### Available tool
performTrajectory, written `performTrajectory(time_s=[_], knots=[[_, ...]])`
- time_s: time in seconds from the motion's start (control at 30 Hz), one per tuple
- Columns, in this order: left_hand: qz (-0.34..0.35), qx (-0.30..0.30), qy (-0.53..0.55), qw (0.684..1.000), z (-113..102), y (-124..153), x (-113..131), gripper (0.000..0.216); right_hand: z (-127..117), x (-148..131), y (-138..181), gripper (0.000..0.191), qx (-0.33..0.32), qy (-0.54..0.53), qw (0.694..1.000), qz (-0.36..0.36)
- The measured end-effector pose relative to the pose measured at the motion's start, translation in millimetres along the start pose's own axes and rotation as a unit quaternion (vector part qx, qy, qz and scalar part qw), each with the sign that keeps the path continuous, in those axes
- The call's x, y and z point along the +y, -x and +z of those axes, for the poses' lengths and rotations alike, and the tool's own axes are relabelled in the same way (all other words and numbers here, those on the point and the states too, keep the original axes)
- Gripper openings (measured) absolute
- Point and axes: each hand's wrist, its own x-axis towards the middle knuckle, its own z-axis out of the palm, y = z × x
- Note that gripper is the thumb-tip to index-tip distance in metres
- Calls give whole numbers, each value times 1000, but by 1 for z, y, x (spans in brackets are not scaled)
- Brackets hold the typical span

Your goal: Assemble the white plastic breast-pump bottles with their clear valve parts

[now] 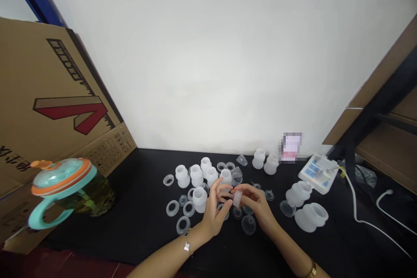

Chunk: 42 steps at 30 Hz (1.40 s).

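A small translucent screw ring (237, 199) is held up between my two hands over the black table. My right hand (258, 206) pinches it from the right with thumb and fingers. From the left, my left hand (215, 208) closes on the same ring, thumb below and fingers curled behind. White wide-necked bottles (199, 200) stand close to the left hand, and several more are behind it. Loose clear rings (183, 225) lie left of the hands. Dark-looking clear nipple-shaped pieces (249, 224) lie under and beside the right hand.
A lidded pitcher (73, 186) with a turquoise handle stands left by a cardboard box (48, 95). At right are two tipped white bottles (311, 217), a clear cap (288, 208), and a white power strip (319, 173) with cables. A blurred phone-like item (291, 147) leans on the wall.
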Motion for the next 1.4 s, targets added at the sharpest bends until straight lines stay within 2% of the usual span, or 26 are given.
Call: performTrajectory(time_s=[0.1, 0.17, 0.33, 0.43, 0.93, 1.4], knots=[[15, -6, -16, 1000, -1, -1, 1, 68, -2, 2, 0, 28, 25, 3, 1000, -1], [13, -5, -42, 999, 0, -2, 2, 68, -3, 4, -1, 28, 38, 2, 999, -3], [21, -7, -105, 994, 4, -6, 3, 41, -2, 4, -2, 29, 49, -9, 999, -11], [19, 0, -114, 993, 5, -7, 4, 37, -1, 4, -1, 31, 52, -10, 999, -14], [-16, -32, -121, 992, 4, -8, 12, 23, 0, 3, 0, 32, 33, 2, 999, -28], [-7, -14, -124, 992, 4, -9, 12, 21, -3, 9, 0, 30, -1, 54, 998, -33]])
